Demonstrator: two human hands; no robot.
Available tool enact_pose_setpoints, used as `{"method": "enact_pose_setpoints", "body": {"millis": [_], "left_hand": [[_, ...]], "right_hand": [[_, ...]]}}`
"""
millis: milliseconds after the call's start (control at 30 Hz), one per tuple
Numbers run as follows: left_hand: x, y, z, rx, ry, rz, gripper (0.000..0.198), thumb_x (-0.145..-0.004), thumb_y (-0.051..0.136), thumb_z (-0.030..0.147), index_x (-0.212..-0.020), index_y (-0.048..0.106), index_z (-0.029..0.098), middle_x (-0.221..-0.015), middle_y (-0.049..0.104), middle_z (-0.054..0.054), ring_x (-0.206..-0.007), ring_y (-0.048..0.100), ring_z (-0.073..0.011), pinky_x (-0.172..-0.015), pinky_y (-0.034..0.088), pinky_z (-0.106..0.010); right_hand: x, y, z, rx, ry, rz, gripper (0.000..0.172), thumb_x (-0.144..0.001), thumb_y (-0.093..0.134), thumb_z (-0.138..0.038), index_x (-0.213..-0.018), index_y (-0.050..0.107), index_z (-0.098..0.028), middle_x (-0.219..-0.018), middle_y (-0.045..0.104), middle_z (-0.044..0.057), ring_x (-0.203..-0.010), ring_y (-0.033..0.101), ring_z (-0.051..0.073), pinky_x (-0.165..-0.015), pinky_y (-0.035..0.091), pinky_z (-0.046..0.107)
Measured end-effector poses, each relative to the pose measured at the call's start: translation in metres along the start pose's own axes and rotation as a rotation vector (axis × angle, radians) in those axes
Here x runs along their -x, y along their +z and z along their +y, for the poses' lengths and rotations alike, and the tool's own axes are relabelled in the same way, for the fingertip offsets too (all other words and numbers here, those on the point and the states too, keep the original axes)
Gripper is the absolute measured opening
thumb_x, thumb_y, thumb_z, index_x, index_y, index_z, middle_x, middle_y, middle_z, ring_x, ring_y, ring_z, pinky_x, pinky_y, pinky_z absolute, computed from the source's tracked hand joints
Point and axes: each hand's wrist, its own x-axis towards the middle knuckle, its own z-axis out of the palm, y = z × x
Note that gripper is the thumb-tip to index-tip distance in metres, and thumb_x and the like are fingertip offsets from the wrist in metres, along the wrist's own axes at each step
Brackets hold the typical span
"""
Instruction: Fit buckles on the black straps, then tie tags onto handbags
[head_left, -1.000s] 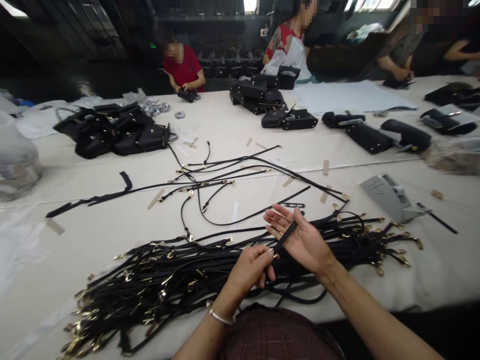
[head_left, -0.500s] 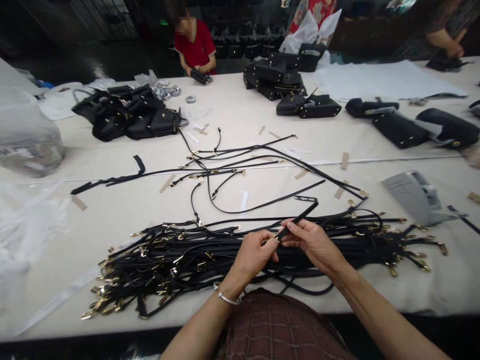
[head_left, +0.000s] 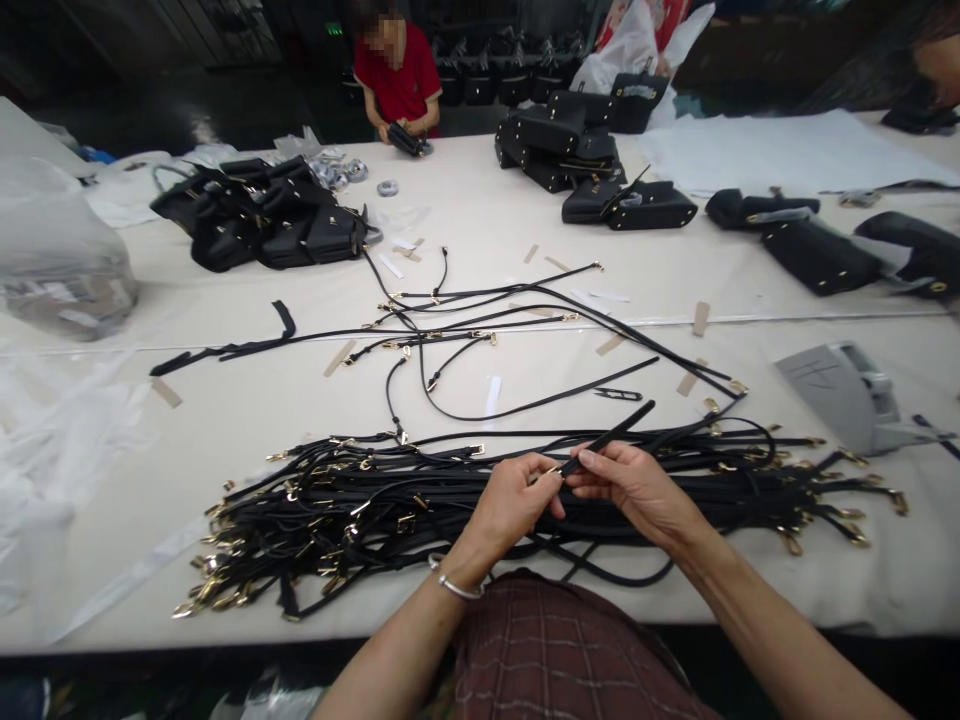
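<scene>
A black strap (head_left: 628, 424) is pinched between my two hands, its free end pointing up and to the right. My left hand (head_left: 523, 497) is closed on the strap near a small gold-coloured fitting, partly covered by the fingers. Close beside it, my right hand (head_left: 628, 487) grips the same strap between thumb and fingers. Under both hands lies a long heap of black straps (head_left: 450, 500) with gold-coloured clasps at the ends. Small black thread snips (head_left: 618, 394) rest on the table just beyond the strap's tip.
Loose straps (head_left: 480, 300) spread over the table (head_left: 225, 420) ahead. Black handbags (head_left: 262, 215) are piled at the back left, more bags (head_left: 555, 140) at the back centre. A grey tape dispenser (head_left: 832, 395) stands right. A person in red (head_left: 409, 80) handles a black item across the table.
The whole view has shifted slightly, so the scene sits a little further right. Both hands keep hold of the strap, with its tip tilted lower, apart from the snips in view.
</scene>
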Motion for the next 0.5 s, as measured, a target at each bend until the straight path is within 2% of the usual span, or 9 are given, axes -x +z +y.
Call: {"method": "enact_pose_setpoints", "body": {"millis": [67, 167, 367, 433, 500], "left_hand": [[0.0, 0.0, 0.001, 0.003, 0.016, -0.011, 0.035, -0.085, 0.049, 0.032, -0.11, 0.065, 0.015, -0.063, 0.068, 0.001, -0.04, 0.038, -0.0074, -0.041, 0.028, -0.019], [0.0, -0.001, 0.002, -0.007, 0.06, -0.005, 0.039, -0.082, 0.048, 0.024, -0.118, 0.062, 0.015, -0.062, 0.068, 0.001, -0.041, 0.038, -0.0074, -0.045, 0.03, -0.019], [-0.002, -0.001, 0.002, -0.037, 0.076, 0.025, 0.046, -0.082, 0.05, 0.024, -0.126, 0.057, 0.013, -0.061, 0.069, 0.0, -0.046, 0.042, -0.0094, -0.048, 0.032, -0.02], [-0.004, -0.001, 0.001, -0.045, 0.07, 0.025, 0.046, -0.082, 0.051, 0.024, -0.126, 0.056, 0.013, -0.061, 0.068, 0.001, -0.047, 0.044, -0.0099, -0.05, 0.033, -0.021], [-0.005, -0.002, -0.001, -0.059, 0.066, 0.021, 0.045, -0.081, 0.05, 0.022, -0.125, 0.057, 0.014, -0.059, 0.066, 0.002, -0.049, 0.046, -0.0106, -0.051, 0.035, -0.021]], "right_hand": [[0.0, 0.001, 0.002, 0.005, -0.01, 0.004, 0.033, -0.067, 0.088, -0.037, -0.086, 0.073, -0.015, -0.08, 0.074, 0.006, -0.074, 0.072, 0.019, -0.061, 0.058, 0.024], [0.002, 0.002, 0.004, 0.045, -0.043, 0.022, 0.034, -0.067, 0.088, -0.039, -0.086, 0.073, -0.014, -0.081, 0.074, 0.006, -0.075, 0.072, 0.02, -0.06, 0.057, 0.024], [0.004, 0.007, 0.011, 0.213, -0.15, 0.075, 0.041, -0.068, 0.085, -0.048, -0.088, 0.074, -0.013, -0.082, 0.075, 0.009, -0.077, 0.071, 0.026, -0.064, 0.057, 0.032], [0.008, 0.011, 0.013, 0.334, -0.226, 0.126, 0.039, -0.071, 0.081, -0.049, -0.09, 0.076, -0.015, -0.081, 0.076, 0.01, -0.076, 0.071, 0.027, -0.069, 0.058, 0.037], [0.014, 0.016, 0.012, 0.521, -0.383, 0.175, 0.029, -0.077, 0.077, -0.045, -0.09, 0.078, -0.02, -0.084, 0.076, 0.009, -0.079, 0.071, 0.029, -0.076, 0.057, 0.041]]}}
